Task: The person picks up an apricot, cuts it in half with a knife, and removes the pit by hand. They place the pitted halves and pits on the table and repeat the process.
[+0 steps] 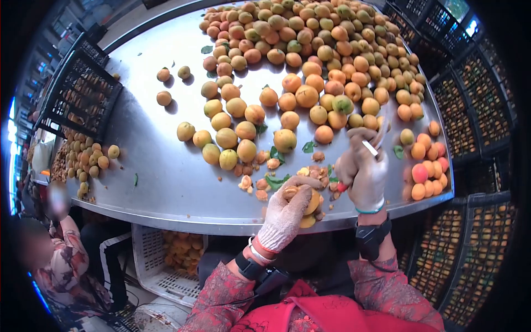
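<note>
My left hand [287, 207], in a pale knitted glove, is closed around an apricot [313, 203] just over the table's front edge. More orange-yellow fruit shows under its fingers, partly hidden. My right hand [362, 171], also gloved, is raised over the metal table to the right and closed on what looks like a small knife [369, 148]. Its bright flat metal part shows by the fingers, and a red bit shows near the fingertips. Between the hands lie brown apricot pits [312, 174], torn pieces and green leaves [276, 181].
A large heap of apricots [310, 33] covers the table's far side. A smaller group [426, 171] sits at the right edge. Black crates [470, 105] of fruit stand at right; another crate [83, 94] tilts at left. A white crate [166, 288] holds halves below. A co-worker sits left.
</note>
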### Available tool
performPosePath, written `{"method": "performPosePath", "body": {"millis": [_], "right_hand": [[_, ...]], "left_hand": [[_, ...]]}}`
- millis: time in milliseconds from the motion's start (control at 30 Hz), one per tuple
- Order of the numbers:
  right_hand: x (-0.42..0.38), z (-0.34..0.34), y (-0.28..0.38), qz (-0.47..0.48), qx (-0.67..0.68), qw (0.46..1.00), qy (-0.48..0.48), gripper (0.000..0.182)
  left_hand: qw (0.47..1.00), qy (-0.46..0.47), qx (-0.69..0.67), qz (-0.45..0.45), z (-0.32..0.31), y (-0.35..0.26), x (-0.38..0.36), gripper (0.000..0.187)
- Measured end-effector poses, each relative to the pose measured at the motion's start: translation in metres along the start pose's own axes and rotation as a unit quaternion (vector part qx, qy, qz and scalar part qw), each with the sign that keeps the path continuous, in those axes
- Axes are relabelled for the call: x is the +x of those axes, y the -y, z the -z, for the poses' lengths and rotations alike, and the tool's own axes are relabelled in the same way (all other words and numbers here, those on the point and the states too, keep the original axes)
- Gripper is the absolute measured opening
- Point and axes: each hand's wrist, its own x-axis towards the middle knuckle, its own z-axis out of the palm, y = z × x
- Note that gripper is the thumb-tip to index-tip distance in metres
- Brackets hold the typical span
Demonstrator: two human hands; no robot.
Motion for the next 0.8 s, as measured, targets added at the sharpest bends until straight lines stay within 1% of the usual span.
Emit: {"method": "performPosePath", "body": {"millis": [33,67,133,167,200,233,267,333,367,400,467,500,567,600,667,733,800], "right_hand": [[-0.002,0.002,0.002,-0.007,-0.044,0.999,0.028,0.018],[-0.005,0.003,0.005,-0.003,-0.045,0.998,0.034,0.018],[-0.008,0.006,0.01,-0.045,-0.124,0.989,0.068,0.014],[-0.006,0.011,0.006,-0.028,-0.132,0.989,0.053,0.017],[-0.004,0.016,0.006,-0.027,-0.131,0.989,0.056,0.017],[-0.001,0.02,0.007,-0.021,-0.127,0.991,0.034,0.016],[0.001,0.024,0.008,-0.016,-0.121,0.992,0.011,0.016],[0.003,0.027,0.01,-0.016,-0.09,0.996,0.014,0.017],[0.003,0.026,0.01,-0.011,-0.085,0.996,0.017,0.018],[0.003,0.025,0.009,-0.008,-0.08,0.997,0.019,0.019],[0.0,0.023,0.006,-0.007,-0.069,0.997,0.025,0.02],[0.0,0.022,0.004,0.004,-0.067,0.998,0.018,0.02],[0.0,0.02,0.003,0.021,-0.069,0.997,0.003,0.019],[-0.001,0.019,0.004,0.018,-0.065,0.998,0.007,0.019],[0.0,0.02,0.007,0.002,-0.042,0.999,-0.009,0.018],[0.002,0.023,0.001,0.0,-0.011,1.0,0.006,0.018],[0.0,0.022,0.002,-0.012,-0.006,1.0,0.018,0.018]], "left_hand": [[0.999,-0.02,0.031,0.005,-0.001,-0.001,0.001,0.031],[0.999,-0.02,0.03,-0.002,-0.002,-0.003,0.001,0.031],[0.994,-0.076,0.062,0.045,-0.006,-0.01,-0.002,0.042],[0.994,-0.078,0.061,0.041,0.0,-0.008,0.0,0.042],[0.999,-0.005,0.035,0.033,0.007,-0.006,0.003,0.047],[0.997,0.068,0.01,0.024,0.011,-0.004,0.004,0.052],[0.997,0.067,0.011,0.022,0.01,-0.001,0.004,0.052],[0.999,0.015,0.025,0.022,-0.003,-0.011,0.003,0.054],[0.991,0.01,0.133,-0.013,-0.006,-0.015,0.002,0.041],[0.99,0.009,0.14,-0.014,-0.009,-0.018,0.0,0.041],[0.989,-0.017,0.131,-0.072,-0.016,-0.02,-0.005,0.031],[0.988,-0.018,0.135,-0.072,-0.015,-0.023,-0.01,0.031],[0.989,-0.022,0.143,-0.031,-0.004,-0.032,-0.024,0.026],[0.971,-0.056,0.215,-0.087,0.007,-0.032,-0.03,0.022],[0.948,-0.125,0.27,-0.118,0.023,-0.055,-0.057,0.02],[0.916,-0.183,0.329,-0.138,0.049,-0.077,-0.093,0.02],[0.874,-0.266,0.393,-0.109,0.064,-0.098,-0.133,0.02]]}}
